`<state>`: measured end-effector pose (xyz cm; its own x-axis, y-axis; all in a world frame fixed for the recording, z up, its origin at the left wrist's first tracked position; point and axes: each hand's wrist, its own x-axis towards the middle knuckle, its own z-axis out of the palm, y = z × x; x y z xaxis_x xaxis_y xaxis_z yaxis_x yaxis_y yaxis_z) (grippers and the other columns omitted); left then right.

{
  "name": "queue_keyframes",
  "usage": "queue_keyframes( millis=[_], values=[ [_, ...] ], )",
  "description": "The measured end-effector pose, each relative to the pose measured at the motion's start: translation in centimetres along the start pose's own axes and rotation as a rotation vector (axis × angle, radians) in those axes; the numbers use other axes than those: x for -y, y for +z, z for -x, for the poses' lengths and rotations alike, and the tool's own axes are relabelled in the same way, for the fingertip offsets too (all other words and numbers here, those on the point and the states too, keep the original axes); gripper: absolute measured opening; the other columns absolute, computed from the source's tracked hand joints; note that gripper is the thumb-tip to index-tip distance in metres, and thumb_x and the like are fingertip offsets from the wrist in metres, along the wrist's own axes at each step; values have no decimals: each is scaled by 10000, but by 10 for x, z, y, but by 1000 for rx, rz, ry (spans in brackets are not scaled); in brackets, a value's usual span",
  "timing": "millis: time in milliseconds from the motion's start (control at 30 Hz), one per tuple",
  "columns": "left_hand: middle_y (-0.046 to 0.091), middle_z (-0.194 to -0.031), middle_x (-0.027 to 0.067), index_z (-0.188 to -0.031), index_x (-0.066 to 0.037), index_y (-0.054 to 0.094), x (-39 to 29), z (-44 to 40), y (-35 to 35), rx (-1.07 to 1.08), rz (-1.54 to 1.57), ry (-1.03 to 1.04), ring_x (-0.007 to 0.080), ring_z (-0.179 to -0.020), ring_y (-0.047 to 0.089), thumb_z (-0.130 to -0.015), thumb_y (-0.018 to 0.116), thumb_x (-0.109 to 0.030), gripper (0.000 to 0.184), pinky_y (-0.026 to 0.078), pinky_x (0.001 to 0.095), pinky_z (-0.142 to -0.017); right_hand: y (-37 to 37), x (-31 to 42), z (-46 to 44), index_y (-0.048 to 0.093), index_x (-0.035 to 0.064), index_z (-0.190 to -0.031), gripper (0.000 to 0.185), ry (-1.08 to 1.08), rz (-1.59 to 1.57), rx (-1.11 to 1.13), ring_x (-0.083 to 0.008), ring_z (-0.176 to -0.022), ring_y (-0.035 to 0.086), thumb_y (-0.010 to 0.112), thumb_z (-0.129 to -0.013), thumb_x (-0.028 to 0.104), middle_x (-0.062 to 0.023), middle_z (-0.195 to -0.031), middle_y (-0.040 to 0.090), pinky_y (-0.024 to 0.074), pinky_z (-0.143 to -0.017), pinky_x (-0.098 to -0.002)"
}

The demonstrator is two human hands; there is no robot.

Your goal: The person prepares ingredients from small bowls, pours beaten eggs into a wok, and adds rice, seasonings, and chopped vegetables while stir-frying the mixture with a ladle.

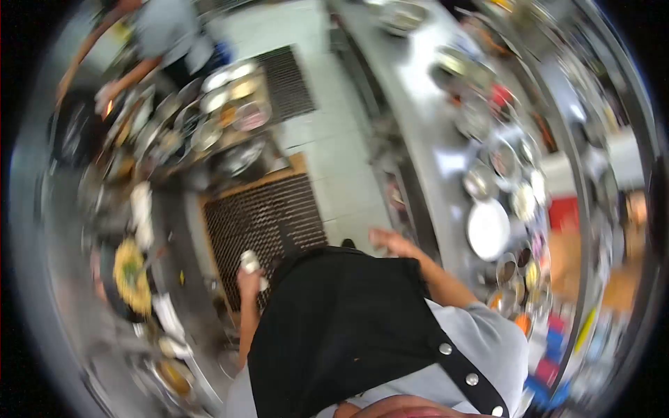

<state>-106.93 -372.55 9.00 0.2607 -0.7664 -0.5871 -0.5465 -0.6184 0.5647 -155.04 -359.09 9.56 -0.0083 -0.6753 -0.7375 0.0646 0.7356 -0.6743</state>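
Note:
My left hand (249,280) is closed around a white cloth (249,260), which bulges out above and below the fingers. It hangs beside my black apron (341,317), over the dark slatted floor mat (258,223). My right hand (392,242) is held out in front of the apron with its fingers stretched, a little blurred and with nothing in it. The edge of the long steel counter (435,202) is nearest to it. Left of my left hand, a pan (127,306) holds yellow food with green bits on the stove side.
Bowls, a white plate (488,229) and small containers crowd the right counter under shelving. At upper left, a person in a grey shirt (164,31) reaches toward a dark wok (75,129). A cart of ingredient tubs (252,115) stands near them. Pale floor tiles (348,150) run between the counters.

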Motion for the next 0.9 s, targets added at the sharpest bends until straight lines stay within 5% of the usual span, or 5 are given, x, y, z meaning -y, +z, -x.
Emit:
queue_keyframes(
  millis=[100,200,533,800,900],
  values=[
    [717,-945,138,-1083,-2,667,54,23,-8,-195,-291,252,319,-861,704,-723,808,-128,407,555,442,-763,2,-207,-146,724,86,-1197,433,-370,253,202,-314,-1056,683,649,-937,423,-154,-1094,730,534,-890,-433],
    [704,-925,138,-1045,-4,662,137,31,-11,-287,300,-31,290,-797,706,-770,773,-109,315,564,422,-672,96,85,-98,692,63,-1236,423,7,1303,309,-362,-1035,694,659,-926,348,-195,-1070,733,532,-877,-467],
    [665,-851,107,-1130,-16,601,147,-3,-156,-486,1681,-130,221,-661,668,-938,672,-143,240,579,351,-553,578,380,-89,580,77,-1369,561,-1509,1196,516,-367,-1128,641,717,-903,358,-202,-1214,649,518,-933,-468],
    [684,-943,54,-1168,-149,579,53,-78,-301,-577,1927,-163,213,-747,679,-1002,441,-667,560,541,398,-553,725,363,-192,442,117,-1520,669,-1333,1302,820,-360,-813,710,674,-894,172,-173,-867,712,549,-724,-431],
    [687,-925,50,-1167,-156,562,49,-116,-318,-632,1969,-210,207,-745,678,-990,471,-671,552,528,397,-555,745,414,-145,465,58,-1495,580,-630,1151,904,-146,-571,591,603,-935,117,-140,-876,660,521,-539,-334]
  ],
)
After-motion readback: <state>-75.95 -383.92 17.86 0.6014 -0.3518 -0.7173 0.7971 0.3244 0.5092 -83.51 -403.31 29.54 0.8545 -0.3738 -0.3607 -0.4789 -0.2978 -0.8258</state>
